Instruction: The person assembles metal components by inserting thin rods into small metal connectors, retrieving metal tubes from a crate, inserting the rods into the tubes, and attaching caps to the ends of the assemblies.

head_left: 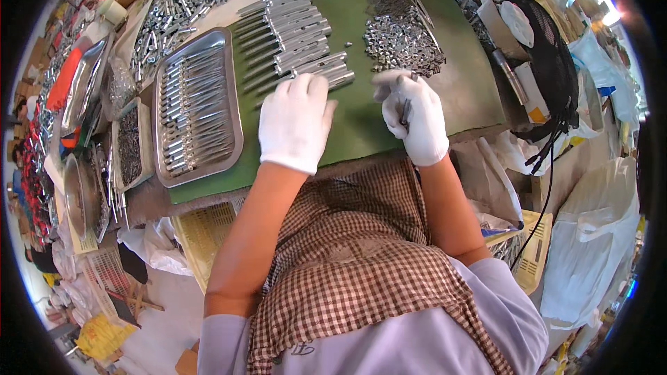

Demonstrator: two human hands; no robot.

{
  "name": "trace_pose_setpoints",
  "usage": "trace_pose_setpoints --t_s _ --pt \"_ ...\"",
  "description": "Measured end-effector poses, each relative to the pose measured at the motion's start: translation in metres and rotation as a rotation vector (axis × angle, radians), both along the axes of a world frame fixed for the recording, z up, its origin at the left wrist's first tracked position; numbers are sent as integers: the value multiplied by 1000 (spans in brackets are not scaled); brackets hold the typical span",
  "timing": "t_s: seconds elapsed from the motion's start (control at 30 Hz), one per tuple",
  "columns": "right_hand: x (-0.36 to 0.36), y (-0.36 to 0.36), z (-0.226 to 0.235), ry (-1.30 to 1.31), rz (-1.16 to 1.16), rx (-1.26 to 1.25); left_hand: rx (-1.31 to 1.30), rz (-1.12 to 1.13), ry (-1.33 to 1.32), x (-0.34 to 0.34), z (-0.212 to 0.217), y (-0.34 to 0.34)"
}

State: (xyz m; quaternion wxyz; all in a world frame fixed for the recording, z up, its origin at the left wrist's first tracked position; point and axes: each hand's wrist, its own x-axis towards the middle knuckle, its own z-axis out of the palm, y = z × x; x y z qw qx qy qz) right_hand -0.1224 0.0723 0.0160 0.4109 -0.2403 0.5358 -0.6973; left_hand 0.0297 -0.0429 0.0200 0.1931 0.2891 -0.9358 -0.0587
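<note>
My left hand (293, 121), in a white glove, lies over the near end of a row of silver metal tubes (299, 35) with thin rods. Its fingers bend down over the nearest tubes and the tips are hidden, so their grip cannot be made out. The thumb stands apart on the right. My right hand (420, 121), also gloved, is closed on a slim dark metal tool (408, 106), held near upright; its exact kind is unclear. Just beyond that hand lies a pile of small shiny metal parts (399, 42) on the green mat (465, 97).
Left of the row, a steel tray (236, 121) holds neatly lined rods with fittings. Beside it stands a narrow container (144, 142) of small dark pieces. Loose metal tubes (184, 10) heap up at the far left. A black mesh bag (552, 48) lies at the right.
</note>
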Motion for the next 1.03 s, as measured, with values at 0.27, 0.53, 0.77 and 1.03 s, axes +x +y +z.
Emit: trace_pose_setpoints --t_s 0.27,0.53,0.77,1.03 --pt "-1 30 9 46 -44 133 77 -93 104 -7 -17 2" --pt "6 29 11 300 38 268 302 -214 -14 7 17 5" --pt "1 32 19 217 92 313 81 -366 -133 -4 34 17" --pt "-4 31 11 578 145 475 282 -358 -64 6 16 13"
